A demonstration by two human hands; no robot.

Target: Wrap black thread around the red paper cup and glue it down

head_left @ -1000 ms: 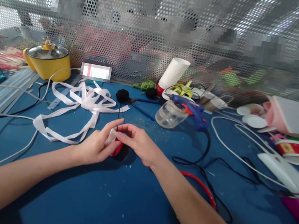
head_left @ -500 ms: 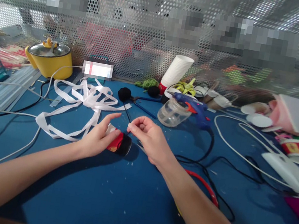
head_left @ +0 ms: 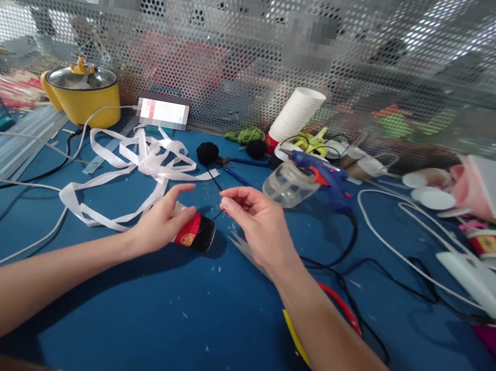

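Note:
My left hand is closed around a red paper cup lying on its side, its index finger raised. Black yarn is wound round the cup's right end. Between the thumb and fingertips of my right hand is a strand of black yarn, which runs on one side toward a black yarn ball and on the other down to the cup. Just left of my left hand lies a loose tangle of white ribbon. Scissors, partly hidden under my right forearm, show a yellow and a red handle.
A blue glue gun rests on a clear plastic jar, its black cord trailing right. Behind stand a stack of white cups and a perforated metal screen. A yellow pot and glue sticks are at left.
My right hand has moved slightly right and up with the yarn strand. The cup in my left hand has shifted a little left and up.

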